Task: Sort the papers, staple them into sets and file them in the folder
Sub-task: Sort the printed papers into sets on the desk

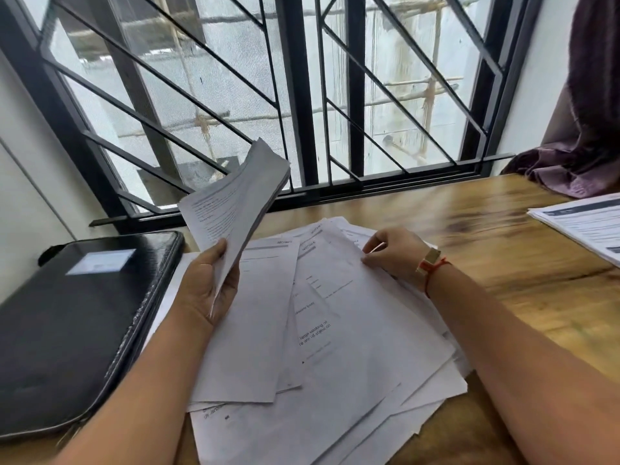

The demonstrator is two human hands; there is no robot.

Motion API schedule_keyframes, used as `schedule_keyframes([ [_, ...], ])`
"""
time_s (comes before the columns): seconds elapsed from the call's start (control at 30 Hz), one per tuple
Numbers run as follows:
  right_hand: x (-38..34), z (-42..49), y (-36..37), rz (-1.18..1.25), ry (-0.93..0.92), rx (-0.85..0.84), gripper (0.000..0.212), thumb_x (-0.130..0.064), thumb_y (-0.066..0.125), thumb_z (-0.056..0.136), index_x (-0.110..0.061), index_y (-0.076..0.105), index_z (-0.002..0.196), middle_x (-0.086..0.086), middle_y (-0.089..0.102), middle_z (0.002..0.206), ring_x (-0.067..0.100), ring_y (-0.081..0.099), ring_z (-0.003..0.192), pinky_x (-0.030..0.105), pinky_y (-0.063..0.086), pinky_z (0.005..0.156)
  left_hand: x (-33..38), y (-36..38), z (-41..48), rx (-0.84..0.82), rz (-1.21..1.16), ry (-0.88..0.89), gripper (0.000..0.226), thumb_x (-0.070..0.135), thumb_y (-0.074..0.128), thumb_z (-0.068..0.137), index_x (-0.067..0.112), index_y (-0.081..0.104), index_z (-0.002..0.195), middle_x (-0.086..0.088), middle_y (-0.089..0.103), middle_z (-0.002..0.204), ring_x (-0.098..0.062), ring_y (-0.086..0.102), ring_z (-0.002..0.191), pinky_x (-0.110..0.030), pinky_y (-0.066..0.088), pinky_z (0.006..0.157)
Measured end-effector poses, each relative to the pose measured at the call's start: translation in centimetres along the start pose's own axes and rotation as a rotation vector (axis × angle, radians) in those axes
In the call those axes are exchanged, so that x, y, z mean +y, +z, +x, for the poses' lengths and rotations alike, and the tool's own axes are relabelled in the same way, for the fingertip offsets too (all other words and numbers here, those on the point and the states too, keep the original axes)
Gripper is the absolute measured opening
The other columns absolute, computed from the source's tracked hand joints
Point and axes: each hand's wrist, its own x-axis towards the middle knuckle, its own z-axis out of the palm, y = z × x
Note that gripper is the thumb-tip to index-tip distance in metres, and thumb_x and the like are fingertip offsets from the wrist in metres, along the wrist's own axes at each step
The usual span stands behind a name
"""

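Left hand (pixel 208 283) is up off the desk, fingers and thumb curled round the bottom corner of a thin sheaf of white printed sheets (pixel 235 199). The sheaf fans and droops at the top: light, floppy stuff with no stiffness of its own. Right hand (pixel 396 251) is down on the loose pile of white papers (pixel 352 364) spread across the brown wooden table (pixel 486 223), thumb and fingertips pinching the edge of one upper sheet. That's the place to take it, I'd say: an edge or corner, one leaf at a time, because these slick sheets will likely slide over each other and crease if grabbed flat. The black zip-round folder (pixel 77 323) lies closed at the left, just beside the pile. A second stack of printed pages (pixel 583 223) sits well apart at the far right. Any writing? One heading looks like "SECTION", and a bigger line seems to end "oil stains on"; the rest is too small. The folder's white label (pixel 100 261) is blurred and unreadable. No stapler in view.
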Motion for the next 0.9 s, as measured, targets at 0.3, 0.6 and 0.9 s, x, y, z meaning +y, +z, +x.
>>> schedule_keyframes([
  [0.3,-4.1,-3.6,1.9,-0.027,-0.241,0.032,0.023,-0.039,0.071,0.089,-0.017,0.071,0.092,-0.007,0.072,0.081,0.010,0.069,0.071,0.026,0.060,0.070,-0.2,0.7,-0.8,0.027,0.034,0.008,0.035,0.011,0.053,0.102,0.002,0.054,0.136,-0.011,0.068,0.121,-0.011,0.072,0.072,-0.015,0.053,0.047],
  [0.6,-6.3,-6.1,4.6,0.201,-0.190,-0.316,0.031,-0.031,0.062,0.096,-0.019,0.061,0.125,0.001,0.069,0.113,0.013,0.064,0.091,0.039,0.056,0.092,-0.3,1.3,-1.7,0.045,0.086,-0.002,0.020,0.011,0.053,0.102,0.003,0.060,0.119,-0.008,0.074,0.087,-0.011,0.070,0.061,-0.016,0.052,0.044],
  [0.9,-6.6,-6.9,6.3,-0.101,-0.304,-0.328,0.039,-0.046,0.055,0.097,-0.035,0.055,0.134,-0.002,0.060,0.125,0.022,0.048,0.124,0.036,0.041,0.105,-0.5,2.7,-3.3,0.011,0.121,0.011,0.014,0.009,0.047,0.104,0.004,0.060,0.105,-0.005,0.073,0.065,-0.011,0.068,0.050,-0.017,0.050,0.041],
])
